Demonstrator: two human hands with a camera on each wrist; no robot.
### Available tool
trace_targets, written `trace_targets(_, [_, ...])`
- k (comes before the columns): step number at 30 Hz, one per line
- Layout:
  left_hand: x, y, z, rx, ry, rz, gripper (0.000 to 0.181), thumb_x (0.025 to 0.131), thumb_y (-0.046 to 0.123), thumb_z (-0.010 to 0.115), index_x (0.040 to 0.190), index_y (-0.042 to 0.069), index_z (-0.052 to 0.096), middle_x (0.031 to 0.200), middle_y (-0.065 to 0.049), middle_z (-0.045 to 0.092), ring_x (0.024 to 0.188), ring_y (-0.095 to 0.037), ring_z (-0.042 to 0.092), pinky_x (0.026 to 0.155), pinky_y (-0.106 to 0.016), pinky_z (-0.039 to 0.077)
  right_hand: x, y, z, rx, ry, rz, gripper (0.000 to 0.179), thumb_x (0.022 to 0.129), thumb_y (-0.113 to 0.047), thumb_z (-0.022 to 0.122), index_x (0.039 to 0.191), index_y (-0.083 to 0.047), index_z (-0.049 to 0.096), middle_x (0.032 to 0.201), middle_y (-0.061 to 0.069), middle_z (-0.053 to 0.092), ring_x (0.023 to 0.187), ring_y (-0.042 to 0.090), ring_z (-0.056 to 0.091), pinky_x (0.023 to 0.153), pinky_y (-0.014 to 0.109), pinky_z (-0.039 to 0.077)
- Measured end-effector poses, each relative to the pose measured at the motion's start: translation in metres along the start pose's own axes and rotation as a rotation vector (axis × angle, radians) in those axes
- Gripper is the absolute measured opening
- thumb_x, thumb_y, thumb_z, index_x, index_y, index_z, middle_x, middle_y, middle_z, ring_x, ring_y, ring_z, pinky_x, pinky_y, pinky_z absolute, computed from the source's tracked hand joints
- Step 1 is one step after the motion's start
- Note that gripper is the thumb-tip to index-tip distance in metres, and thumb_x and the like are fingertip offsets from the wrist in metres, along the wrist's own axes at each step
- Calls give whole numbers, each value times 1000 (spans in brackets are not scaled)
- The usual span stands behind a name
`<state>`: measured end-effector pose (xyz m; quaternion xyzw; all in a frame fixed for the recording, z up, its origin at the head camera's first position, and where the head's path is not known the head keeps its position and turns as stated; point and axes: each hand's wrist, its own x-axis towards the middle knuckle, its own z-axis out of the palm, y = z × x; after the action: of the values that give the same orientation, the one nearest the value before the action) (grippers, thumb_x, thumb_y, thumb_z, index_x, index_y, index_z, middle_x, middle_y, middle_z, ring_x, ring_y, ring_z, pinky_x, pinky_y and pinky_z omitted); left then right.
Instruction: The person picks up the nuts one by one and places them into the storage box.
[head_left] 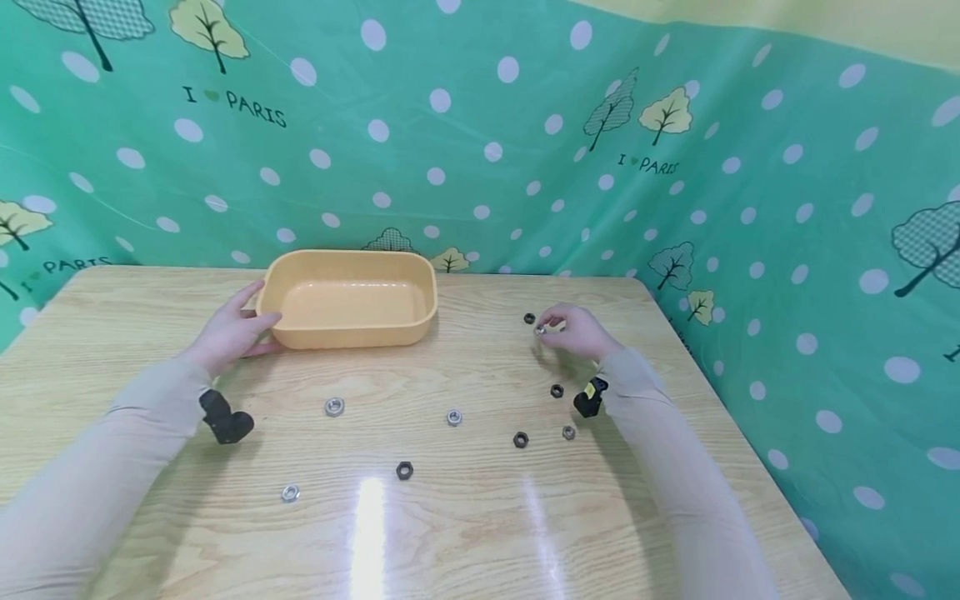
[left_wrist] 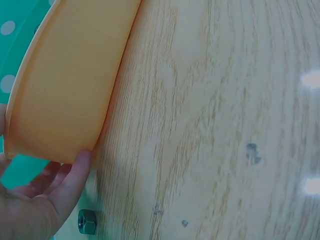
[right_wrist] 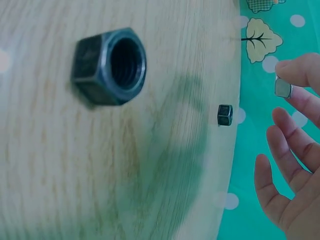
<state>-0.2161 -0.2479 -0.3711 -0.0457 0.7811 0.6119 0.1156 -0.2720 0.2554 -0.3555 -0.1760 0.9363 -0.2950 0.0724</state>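
Note:
A yellow-orange plastic bin (head_left: 348, 337) stands near the back of the table. My left hand (head_left: 228, 329) grips its left end, thumb over the rim and other fingers against the outside wall, as the left wrist view also shows at the bin wall (left_wrist: 70, 85). At the back right, my right hand (head_left: 573, 331) pinches a small silver hex nut (right_wrist: 283, 88) between thumb and index finger, raised off the table. Its remaining fingers are spread and loosely bent. A dark nut (head_left: 529, 318) lies just left of that hand. Another dark nut (head_left: 557, 390) lies nearer the wrist.
Silver nuts (head_left: 334, 407) and dark nuts (head_left: 405, 471) are scattered over the wooden table (head_left: 465, 517), several in all. One more nut (left_wrist: 87, 222) lies near the left fingers. A green dotted cloth (head_left: 480, 125) hangs along the back and right edges.

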Motion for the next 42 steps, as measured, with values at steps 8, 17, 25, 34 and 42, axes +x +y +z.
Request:
trace_targets(8, [0,-1,1,5,12,10,74,101,20,41,150,17,-14,147,-38,10,81,7,51,91,-29,56,4,-4,0,15,-6,0,22,83,-13,70,104,-6,67,117,14,61,108,31,53,96,46,49])
trace_targets(17, [1,0,0,0,11,6,74,101,20,41,150,18,-14,147,-38,9,79,8,52,91,-29,56,5,-11,-1,12,-10,16,22,84,-14,70,104,-6,66,120,14,59,110,31,53,97,46,50])
trace_targets(25, [-1,1,-1,0,-11,1,75,101,24,42,150,19,-15,148,-37,8,81,8,51,92,-28,55,6,-14,1,39,-9,6,23,83,-12,71,104,-4,66,119,15,60,109,31,53,97,45,51])
trace_targets(34, [-2,-1,-10,-246,-100,-33,85,98,23,53,150,8,-12,121,-2,46,85,6,60,88,-24,57,6,-18,4,44,-8,-6,22,84,-11,70,104,-3,66,119,15,60,109,30,53,96,44,51])
trace_targets(42, [-4,1,-15,-463,-176,-73,85,97,16,53,150,6,-13,90,14,65,83,-3,65,79,-25,60,9,-19,5,46,-10,-15,21,85,-14,69,104,-5,67,115,12,62,110,29,53,96,44,51])
